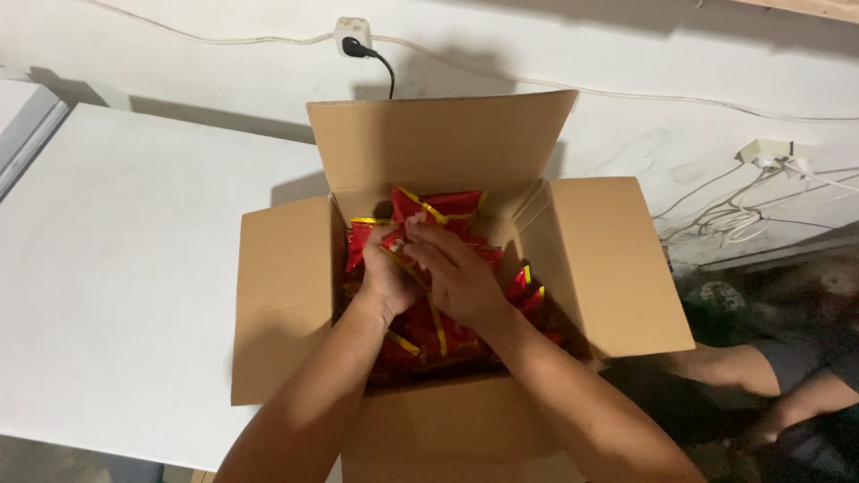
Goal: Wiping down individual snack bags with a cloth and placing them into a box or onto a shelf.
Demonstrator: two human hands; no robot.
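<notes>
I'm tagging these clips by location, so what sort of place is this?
Probably a packing or storage workroom: an open cardboard box of red and gold packets sits on a plain white table, with loose cables and a socket on the bare wall.

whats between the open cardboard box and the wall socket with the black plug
Head view: only the box's raised back flap and bare white wall, crossed by the black cable.

A white worktop (125,268) stretched out to the left. On the white wall behind, a socket (351,36) held a black plug (356,46), its cord hanging down. A second socket (762,152) sat to the right, above a tangle of white cables (735,219). Another person's arm (716,367) lay at the lower right.
</notes>
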